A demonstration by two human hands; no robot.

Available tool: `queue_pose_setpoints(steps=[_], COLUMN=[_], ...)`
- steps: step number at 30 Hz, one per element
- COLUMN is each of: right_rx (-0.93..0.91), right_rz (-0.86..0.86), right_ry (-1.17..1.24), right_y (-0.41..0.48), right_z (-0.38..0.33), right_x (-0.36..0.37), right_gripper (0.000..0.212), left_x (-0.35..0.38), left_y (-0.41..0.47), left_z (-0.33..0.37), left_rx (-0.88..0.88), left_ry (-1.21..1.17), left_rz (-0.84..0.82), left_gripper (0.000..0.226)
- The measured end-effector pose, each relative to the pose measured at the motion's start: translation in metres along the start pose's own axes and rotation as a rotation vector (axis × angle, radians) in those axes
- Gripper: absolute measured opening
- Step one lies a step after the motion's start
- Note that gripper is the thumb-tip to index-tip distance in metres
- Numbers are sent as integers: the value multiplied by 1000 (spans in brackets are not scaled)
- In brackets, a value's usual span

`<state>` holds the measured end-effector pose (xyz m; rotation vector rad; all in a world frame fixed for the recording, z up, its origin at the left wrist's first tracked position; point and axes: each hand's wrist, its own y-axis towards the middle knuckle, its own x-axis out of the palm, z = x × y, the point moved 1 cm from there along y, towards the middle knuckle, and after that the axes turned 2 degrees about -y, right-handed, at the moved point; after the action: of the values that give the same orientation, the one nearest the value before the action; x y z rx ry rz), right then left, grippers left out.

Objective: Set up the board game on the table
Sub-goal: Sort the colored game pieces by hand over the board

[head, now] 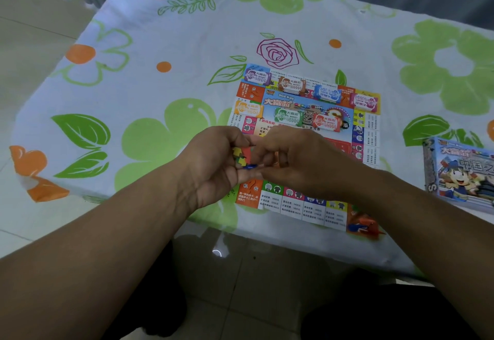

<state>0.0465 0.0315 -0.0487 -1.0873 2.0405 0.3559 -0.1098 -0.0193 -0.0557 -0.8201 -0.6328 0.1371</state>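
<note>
Plastic game pieces [240, 156], tiny and multicoloured, sit cupped in the curled left hand [213, 163] above the board [307, 206], right hand [291, 158] pinching at one; likely light, rigid, slippery, so grip each by its sides with fingertips.

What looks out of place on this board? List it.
Money stacks lie scattered on the board, covering its squares and centre, some tilted. The board sits skewed to the table edge.
</note>
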Motion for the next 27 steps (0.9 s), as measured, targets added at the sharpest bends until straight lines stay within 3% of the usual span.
queue_pose_setpoints(steps=[12, 20, 27], right_rx=[-25, 166, 290], right_rz=[15, 115, 54], right_ry=[-25, 195, 29], right_y=[1, 0, -15], right_z=[0, 3, 31], right_x=[9, -13, -17], right_gripper=[1, 7, 5], left_x=[3, -2, -3], left_y=[0, 1, -1], left_z=[-3, 1, 3], left_rx=[-7, -7, 5], left_ry=[17, -43, -37], left_rz=[19, 72, 131], left_gripper=[30, 36, 31])
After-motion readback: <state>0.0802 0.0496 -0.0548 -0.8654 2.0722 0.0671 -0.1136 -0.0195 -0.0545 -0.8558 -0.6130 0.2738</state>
